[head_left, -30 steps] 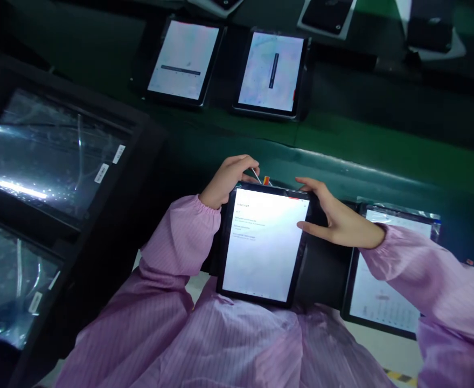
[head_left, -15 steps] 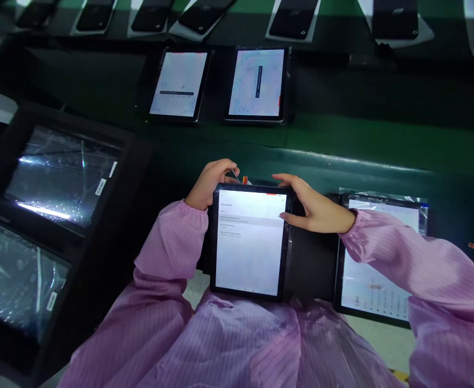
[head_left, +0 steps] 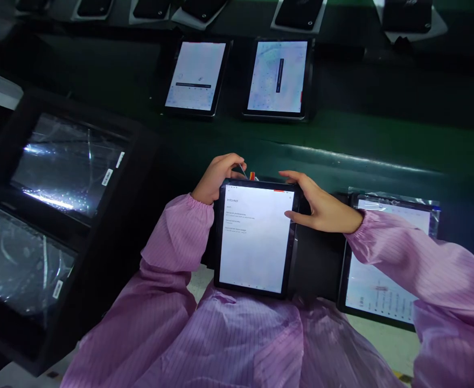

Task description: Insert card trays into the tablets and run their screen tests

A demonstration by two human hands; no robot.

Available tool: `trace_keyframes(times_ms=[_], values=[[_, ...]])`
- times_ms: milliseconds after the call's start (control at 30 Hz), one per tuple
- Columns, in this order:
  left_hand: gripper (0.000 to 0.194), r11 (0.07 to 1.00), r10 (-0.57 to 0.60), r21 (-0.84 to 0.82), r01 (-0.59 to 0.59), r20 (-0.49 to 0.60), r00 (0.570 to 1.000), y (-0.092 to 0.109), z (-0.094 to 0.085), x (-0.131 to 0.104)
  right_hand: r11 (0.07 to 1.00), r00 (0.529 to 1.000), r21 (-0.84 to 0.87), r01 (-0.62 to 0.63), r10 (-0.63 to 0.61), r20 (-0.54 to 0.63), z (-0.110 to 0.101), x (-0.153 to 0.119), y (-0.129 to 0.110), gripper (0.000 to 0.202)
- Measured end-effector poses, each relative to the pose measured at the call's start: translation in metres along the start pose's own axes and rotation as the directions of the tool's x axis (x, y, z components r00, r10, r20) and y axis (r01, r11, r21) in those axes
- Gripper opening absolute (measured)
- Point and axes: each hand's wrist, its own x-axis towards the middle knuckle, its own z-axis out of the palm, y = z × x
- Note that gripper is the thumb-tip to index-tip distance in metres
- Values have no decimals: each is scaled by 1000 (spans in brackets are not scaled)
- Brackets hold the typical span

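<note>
A tablet (head_left: 253,253) with a lit screen headed "Internet" lies in front of my body, its lower edge against my smock. My left hand (head_left: 220,177) is closed at its top left corner, fingers pinching a thin pale sliver (head_left: 243,171) whose kind I cannot make out. Beside that, a small red and yellow tab (head_left: 252,176) sticks up past the top edge. My right hand (head_left: 320,205) grips the tablet's upper right side, thumb over the screen's edge and fingers reaching the top edge. The fingertips behind the tablet are hidden.
Another lit tablet (head_left: 386,269) lies to the right, partly under my right sleeve. Two more tablets, a left one (head_left: 196,70) and a right one (head_left: 277,78), lie farther back. A black rack (head_left: 140,145) holding film-covered panels stands at left. Several dark devices (head_left: 299,12) line the back.
The view has shifted slightly, so most things appear farther right. The grey highlight on one row of the tablet's menu is gone. Both hands keep nearly the same hold.
</note>
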Motion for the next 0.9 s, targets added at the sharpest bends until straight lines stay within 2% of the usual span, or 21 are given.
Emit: trace_keyframes(times_ms=[167, 300, 400, 500, 533, 600, 633, 667, 700, 767, 800, 833, 900], values=[[18, 1000, 6, 30, -5, -14, 1000, -5, -3, 5, 1000, 999, 0, -14, 14, -35, -9, 0, 1, 70], [18, 990, 28, 141, -20, -57, 998, -10, -9, 18, 997, 978, -25, -78, 71, -198, -34, -22, 11, 60], [16, 970, 53, 241, -31, -88, 995, -3, -16, 25, 961, 900, -96, -260, 205, -385, -62, -58, 23, 47], [16, 868, 222, 484, -111, -177, 959, 16, -11, 25, 865, 777, -147, -480, 342, -528, -85, -96, 39, 36], [16, 796, 323, 585, -156, -193, 927, 23, -4, 24, 839, 756, -150, -524, 376, -536, -90, -106, 45, 34], [14, 593, 518, 765, -251, -124, 847, 29, 21, 21, 828, 772, -165, -536, 402, -492, -96, -117, 59, 32], [13, 500, 555, 812, -303, -31, 831, 28, 39, 20, 840, 801, -185, -511, 387, -457, -97, -118, 66, 32], [14, 416, 538, 837, -355, 89, 839, 23, 59, 20, 854, 830, -206, -478, 363, -423, -98, -118, 73, 32], [16, 377, 466, 833, -404, 207, 860, 16, 80, 21, 867, 854, -226, -445, 335, -398, -98, -115, 79, 32], [21, 460, 231, 771, -440, 375, 898, -5, 120, 28, 885, 884, -253, -390, 283, -371, -97, -108, 88, 32], [23, 520, 126, 741, -425, 426, 896, -16, 137, 33, 895, 896, -257, -366, 263, -359, -96, -103, 92, 32], [25, 571, 55, 717, -400, 452, 890, -26, 150, 38, 906, 909, -256, -337, 243, -338, -96, -99, 94, 32], [27, 629, -3, 690, -359, 464, 886, -41, 165, 49, 932, 941, -241, -271, 203, -271, -95, -89, 97, 32]])
